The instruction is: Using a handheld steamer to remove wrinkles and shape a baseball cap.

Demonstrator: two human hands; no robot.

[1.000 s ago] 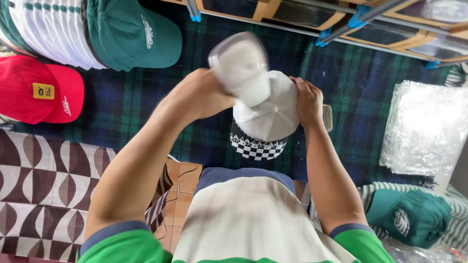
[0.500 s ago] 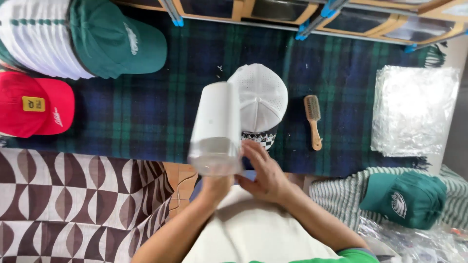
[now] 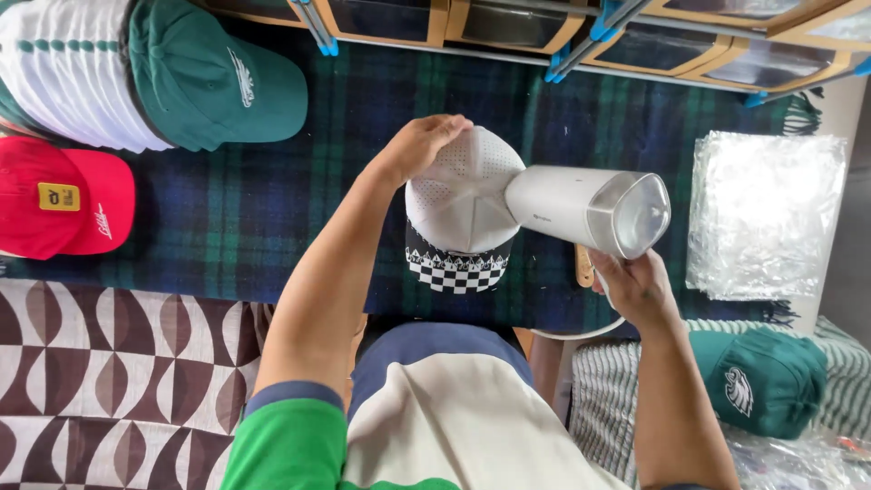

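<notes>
A white cap (image 3: 458, 204) with a black-and-white checkered brim lies on the dark plaid cloth (image 3: 272, 200) in the middle. My left hand (image 3: 419, 145) rests on the far left side of its crown and holds it. My right hand (image 3: 635, 286) grips the handle of a white handheld steamer (image 3: 585, 207), which lies sideways with its nozzle against the cap's crown. A wooden brush (image 3: 583, 268) is mostly hidden behind the steamer.
A green cap (image 3: 213, 82) tops a stack of white caps (image 3: 63, 63) at the far left, with a red cap (image 3: 63, 195) below. Clear plastic bags (image 3: 767, 213) lie at the right. Another green cap (image 3: 758, 381) sits at the lower right. Wooden frames (image 3: 508, 23) line the far edge.
My right hand has swung the steamer from upright in front of me to sideways on the right, nozzle to the cap. My left hand has moved onto the cap's crown.
</notes>
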